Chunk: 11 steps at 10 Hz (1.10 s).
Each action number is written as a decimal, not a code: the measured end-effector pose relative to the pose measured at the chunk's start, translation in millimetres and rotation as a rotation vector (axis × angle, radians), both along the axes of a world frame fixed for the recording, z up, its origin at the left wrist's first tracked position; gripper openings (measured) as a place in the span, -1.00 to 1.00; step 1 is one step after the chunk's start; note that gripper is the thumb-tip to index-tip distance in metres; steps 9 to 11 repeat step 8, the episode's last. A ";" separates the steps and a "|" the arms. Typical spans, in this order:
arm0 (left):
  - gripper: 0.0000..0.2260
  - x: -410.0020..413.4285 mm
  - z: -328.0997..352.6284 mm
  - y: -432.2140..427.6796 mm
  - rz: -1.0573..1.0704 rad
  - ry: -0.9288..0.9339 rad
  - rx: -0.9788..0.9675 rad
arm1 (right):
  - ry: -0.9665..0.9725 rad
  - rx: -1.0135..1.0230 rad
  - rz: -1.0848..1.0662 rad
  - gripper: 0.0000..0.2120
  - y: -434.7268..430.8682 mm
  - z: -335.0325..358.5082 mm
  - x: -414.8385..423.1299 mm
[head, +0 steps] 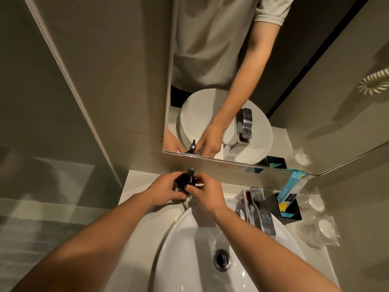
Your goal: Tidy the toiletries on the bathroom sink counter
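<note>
A dark pump dispenser (188, 179) stands at the back left of the pale counter (134, 186), close to the mirror. My left hand (166, 189) grips its body from the left, fingers curled round it. My right hand (207, 191) pinches the dispenser from the right, thumb and fingers at its top. The bottle's lower part is hidden by both hands. The pump head pokes up between them.
A white basin (202, 245) with a drain fills the front. A chrome tap (260, 209) stands to the right. Behind it a black holder (292, 216) carries blue and yellow packets. Wrapped cups (317, 228) lie at the far right. The mirror (210, 81) rises behind.
</note>
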<state>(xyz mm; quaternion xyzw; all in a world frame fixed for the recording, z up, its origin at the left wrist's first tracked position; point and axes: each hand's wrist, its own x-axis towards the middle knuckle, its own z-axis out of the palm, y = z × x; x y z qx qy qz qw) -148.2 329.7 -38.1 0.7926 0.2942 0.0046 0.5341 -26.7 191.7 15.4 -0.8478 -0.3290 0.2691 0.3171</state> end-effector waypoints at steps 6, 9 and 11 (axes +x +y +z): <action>-0.18 -41.6 46.2 -22.6 0.077 0.100 0.278 | -0.266 -0.199 0.160 -0.32 -25.8 45.0 -22.9; -0.24 -56.0 86.9 -54.7 0.066 0.112 0.595 | -0.564 -0.269 0.226 -0.25 -47.2 71.0 -38.3; -0.24 -56.0 86.9 -54.7 0.066 0.112 0.595 | -0.564 -0.269 0.226 -0.25 -47.2 71.0 -38.3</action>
